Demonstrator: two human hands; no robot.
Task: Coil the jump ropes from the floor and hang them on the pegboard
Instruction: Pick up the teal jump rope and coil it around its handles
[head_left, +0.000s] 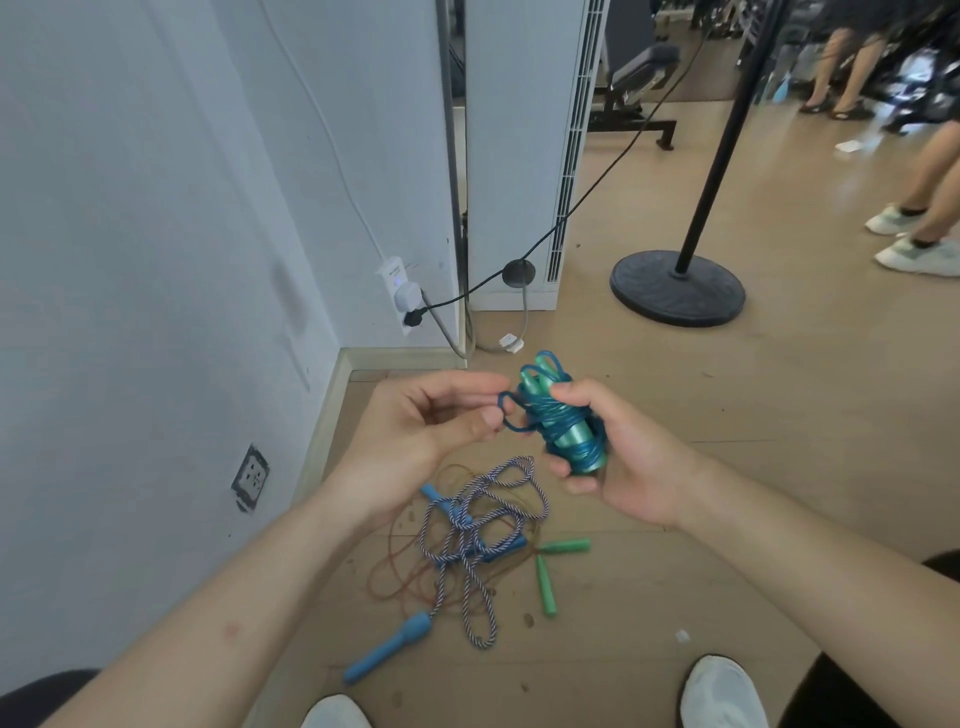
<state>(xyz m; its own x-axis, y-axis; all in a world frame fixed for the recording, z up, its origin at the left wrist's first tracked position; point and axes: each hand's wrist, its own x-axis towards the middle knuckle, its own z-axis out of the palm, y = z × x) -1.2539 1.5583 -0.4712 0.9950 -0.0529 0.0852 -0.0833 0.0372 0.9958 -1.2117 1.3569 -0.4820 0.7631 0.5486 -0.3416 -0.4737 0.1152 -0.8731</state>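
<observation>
Two white shoes (722, 693) sit at the bottom edge, on the wooden floor (727, 467). Above them both forearms reach forward. The right hand (631, 462) has its fingers and thumb curled round a teal jump rope (563, 421), whose shiny cord is wound many times about its two pale green handles, held together as a bundle. The left hand (421, 436) pinches a loose loop (511, 413) of that same cord between thumb and forefinger, just beside the bundle.

Below the hands, on the floor near the wall, lies a tangle. A blue-and-white braided rope (483, 519) lies in loose loops, with one blue handle (387, 647) stretched toward the shoes. Two green handles (546, 584) lie beside it. A thin brownish cord (400, 577) runs under the braid and seems to belong to them, though it is hard to trace.

Farther off stands a black pole on a round base (678, 288).
</observation>
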